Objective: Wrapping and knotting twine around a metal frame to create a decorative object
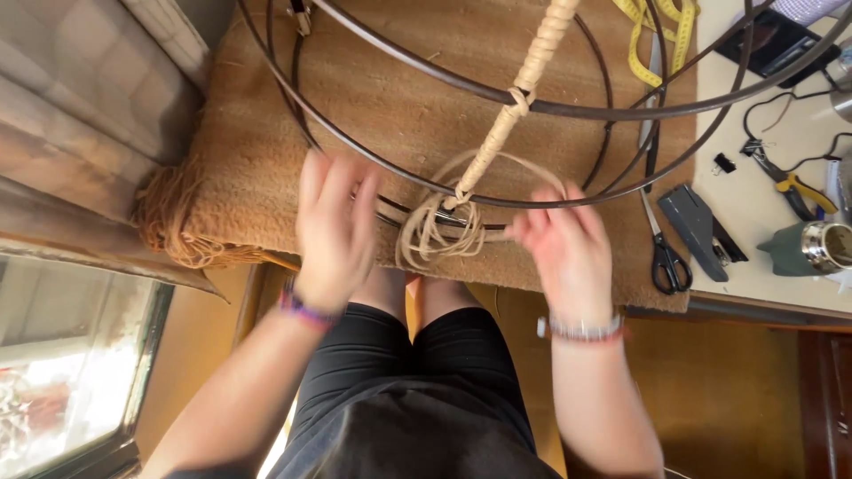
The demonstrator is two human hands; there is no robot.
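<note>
A dark metal wire frame point(568, 111) of several rings lies on a brown woven mat point(390, 98). One spoke is wrapped in tan cord point(532, 66), which ends in a loose bundle of cord loops point(435, 232) at the mat's near edge. My right hand point(564, 244) pinches a strand of that cord just right of the bundle. My left hand point(333, 226) is blurred, fingers spread, hovering over the frame's rim left of the bundle, holding nothing that I can see.
Black-handled scissors point(666, 257) and a grey stapler point(692, 222) lie right of the mat. A yellow tape measure point(652, 35), yellow-handled pliers point(799, 191) and a metal cup point(821, 248) sit on the white tabletop. More tan cord point(169, 226) hangs off the mat's left corner.
</note>
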